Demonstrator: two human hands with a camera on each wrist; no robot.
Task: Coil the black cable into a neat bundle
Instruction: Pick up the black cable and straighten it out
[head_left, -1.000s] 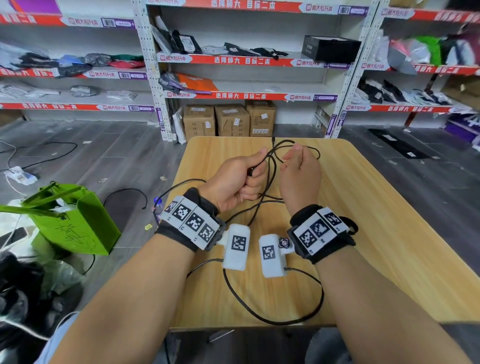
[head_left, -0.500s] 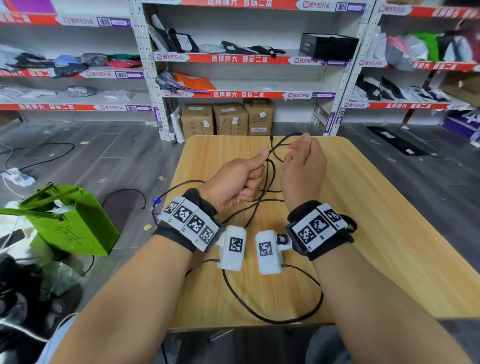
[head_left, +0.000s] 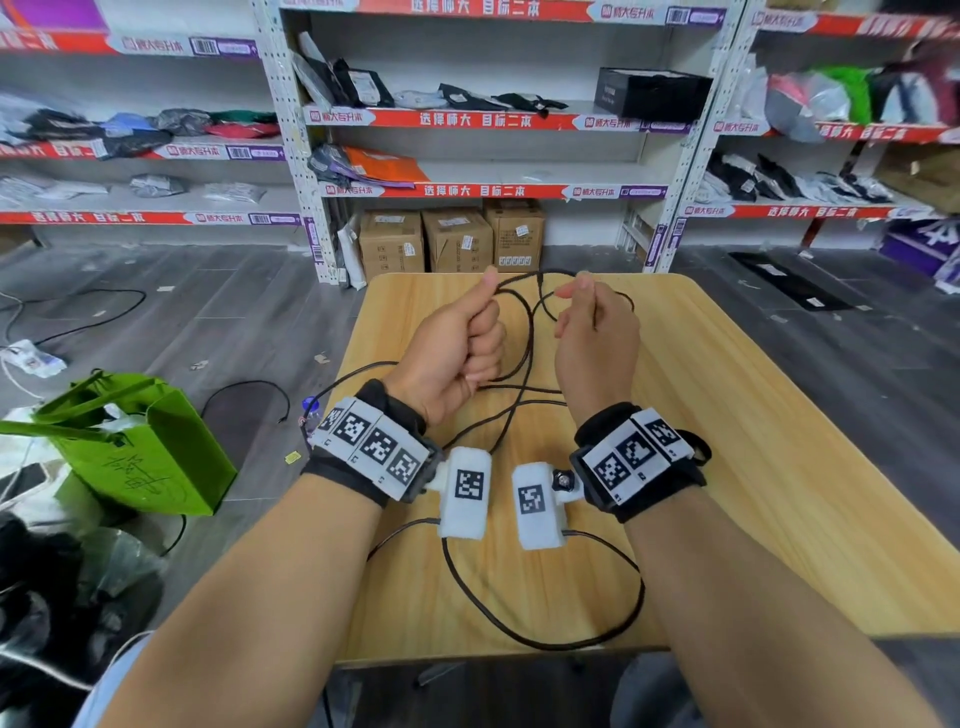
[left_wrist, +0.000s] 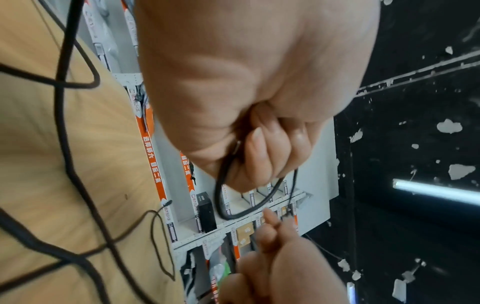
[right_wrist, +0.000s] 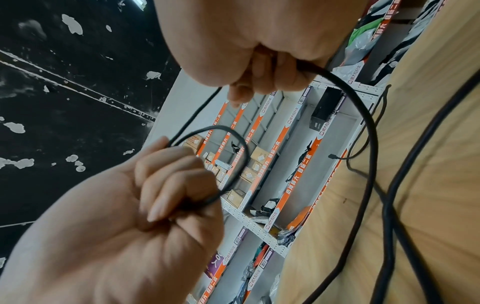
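Both hands, left (head_left: 451, 347) and right (head_left: 596, 343), clench the black cable (head_left: 524, 332) above the bench (head_left: 779, 467); a short loop spans them, slack trailing, apparently, nearer the left.

A green paper bag (head_left: 140, 441) stands on the floor at the left. Three cardboard boxes (head_left: 452, 241) sit under the far shelves (head_left: 498, 119), beyond the wooden table (head_left: 779, 467).

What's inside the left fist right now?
The left hand grips the black cable: the right wrist view shows a small loop coming out of the curled fingers. How many turns sit inside the fist is hidden by the fingers.
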